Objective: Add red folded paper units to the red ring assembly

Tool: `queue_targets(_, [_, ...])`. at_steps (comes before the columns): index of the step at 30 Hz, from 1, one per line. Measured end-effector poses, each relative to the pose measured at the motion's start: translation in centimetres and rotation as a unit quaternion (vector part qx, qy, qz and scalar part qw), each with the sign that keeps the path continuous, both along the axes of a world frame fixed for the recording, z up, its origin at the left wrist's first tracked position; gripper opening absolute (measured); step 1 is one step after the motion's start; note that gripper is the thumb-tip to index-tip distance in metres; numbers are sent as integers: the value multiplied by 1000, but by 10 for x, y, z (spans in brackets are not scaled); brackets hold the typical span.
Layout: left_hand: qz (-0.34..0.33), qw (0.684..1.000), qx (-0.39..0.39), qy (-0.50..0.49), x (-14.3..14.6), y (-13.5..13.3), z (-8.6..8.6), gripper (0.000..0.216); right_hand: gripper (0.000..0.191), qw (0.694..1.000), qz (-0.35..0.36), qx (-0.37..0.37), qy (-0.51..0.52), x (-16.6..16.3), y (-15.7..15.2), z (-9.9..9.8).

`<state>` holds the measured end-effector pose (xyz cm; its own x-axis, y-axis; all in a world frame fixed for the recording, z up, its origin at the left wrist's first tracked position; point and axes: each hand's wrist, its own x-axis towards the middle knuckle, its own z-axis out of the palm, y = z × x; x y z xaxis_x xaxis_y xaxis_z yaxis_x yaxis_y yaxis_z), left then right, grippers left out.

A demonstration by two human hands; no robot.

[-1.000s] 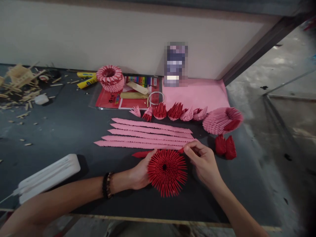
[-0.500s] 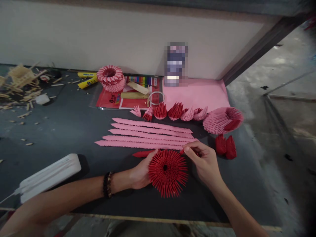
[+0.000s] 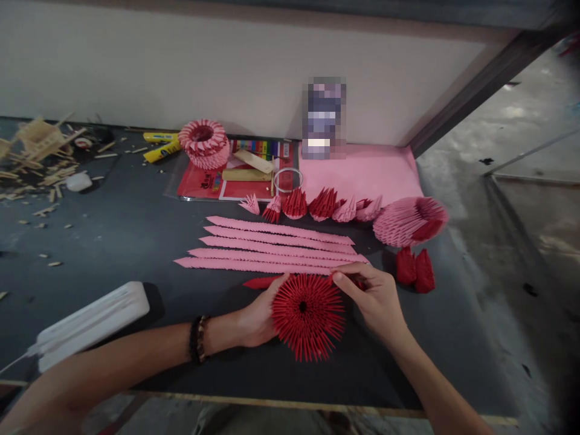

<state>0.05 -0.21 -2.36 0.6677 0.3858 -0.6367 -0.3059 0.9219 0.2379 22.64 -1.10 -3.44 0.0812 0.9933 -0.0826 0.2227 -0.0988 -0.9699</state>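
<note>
A round red spiky folded-paper disc (image 3: 309, 315) lies on the dark table (image 3: 136, 241) near its front edge. My left hand (image 3: 258, 317) cups the disc's left rim, fingers curled against it; a beaded bracelet is on that wrist. My right hand (image 3: 374, 299) pinches a small red folded paper piece (image 3: 338, 278) at the disc's upper right edge. Several long pink paper strips (image 3: 272, 248) lie just behind the disc, and a red strip (image 3: 260, 282) pokes out by my left fingers.
Behind the strips stands a row of small red and pink folded clusters (image 3: 317, 205). A pink ribbed paper vase (image 3: 408, 220) lies at the right with two red folded stacks (image 3: 414, 269) beside it. A white case (image 3: 90, 323) sits front left. Wooden sticks (image 3: 36, 151) litter the far left.
My right hand has slid slightly left along the disc's top edge with the small red piece. The left hand and disc have barely moved.
</note>
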Motion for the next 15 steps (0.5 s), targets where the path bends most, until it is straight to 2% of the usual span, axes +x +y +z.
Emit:
queue_targets(4, [0, 1000, 4, 5, 0, 0, 4, 58, 10, 1000, 9, -7, 12, 1, -1, 1])
queue_targets(11, [-15, 1000, 12, 5, 0, 0, -3, 60, 13, 1000, 14, -18, -9, 2, 0, -1])
queue_targets(15, [2, 1000, 9, -5, 0, 0, -3, 56, 16, 1000, 16, -5, -22, 3, 1, 3])
